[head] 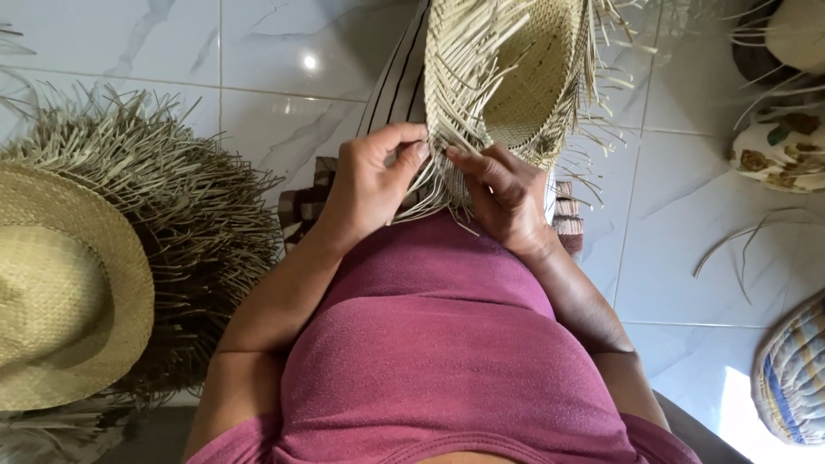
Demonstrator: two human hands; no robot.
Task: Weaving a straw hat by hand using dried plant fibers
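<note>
Floor: pale marble-look tiles (284, 51) are spreading under everything, catching a spot of light near the top.
Finished pile: a stack of straw hats (60, 283) is sitting at the left edge, a smooth tan brim on top and a shaggy ring of loose dark fibres fanning out beneath it.
Torso: the person's pink top (447, 344) is filling the lower middle, both bare forearms reaching up from it.
Work piece: the unfinished woven hat (516, 77) is resting upside down above the lap, crown hollow facing the camera, uncut straw ends bristling all around its rim.
Striped cloth: a dark striped fabric (395, 86) is lying under the hat and running down to the lap.
Right side: a patterned cushion (795, 378) and a floral item (782, 150) are waiting at the edge, well apart from the hands.
Left hand (369, 185): it's curling narrow, thumb and fingers pinching loose strands at the hat's near rim.
Right hand (503, 193): fingers are closing narrow on the neighbouring strands, just beside the left hand's fingertips.
Loose straw (730, 241): a few stray strands are lying on the tile at right.
</note>
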